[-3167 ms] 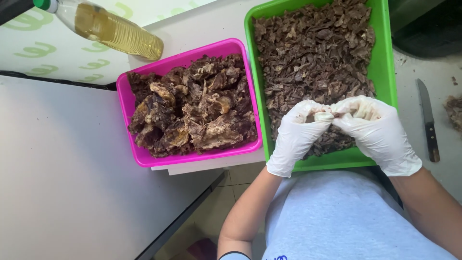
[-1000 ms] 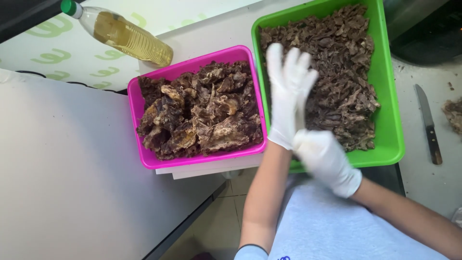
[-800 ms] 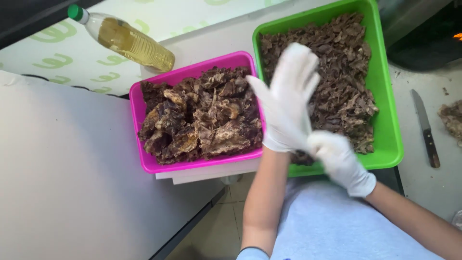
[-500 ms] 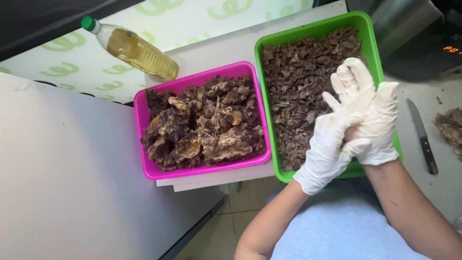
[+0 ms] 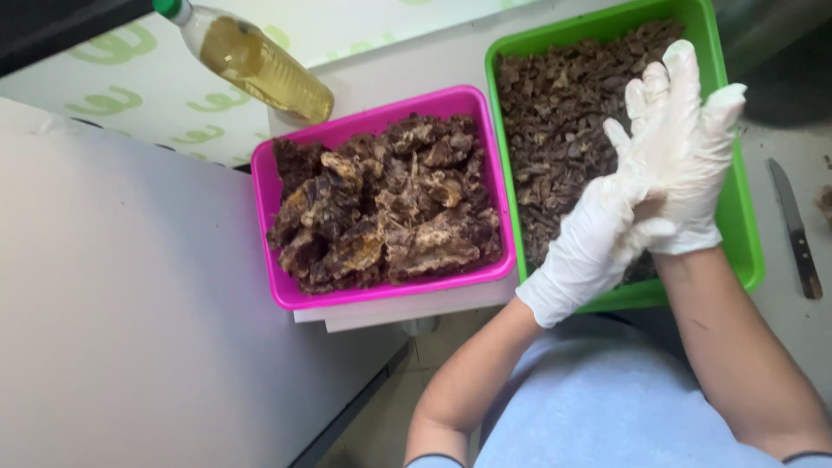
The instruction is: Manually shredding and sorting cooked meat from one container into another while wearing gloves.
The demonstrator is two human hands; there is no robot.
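Hovering over the right half of the green tray (image 5: 747,260), both gloved hands are pressed together at centre right of the frame. The left hand (image 5: 598,251) is curled around the wrist and heel of the right hand (image 5: 680,156), gripping the white glove there. The right hand has its fingers spread wide and straight, holding nothing. Under them sits the shredded dark meat (image 5: 563,130) filling that tray.

Count: 2 trays, 2 white gloves, 1 bottle, 1 knife. The pink tray (image 5: 277,290) sits just left of the green one, almost touching, piled with big dark meat chunks (image 5: 381,208). The bottle of yellow liquid (image 5: 256,61) lies tilted at upper left. The knife (image 5: 793,225) lies at the right edge, close beside the green tray.

Both trays overhang the counter's near edge a bit. Bare grey surface fills the lower left.
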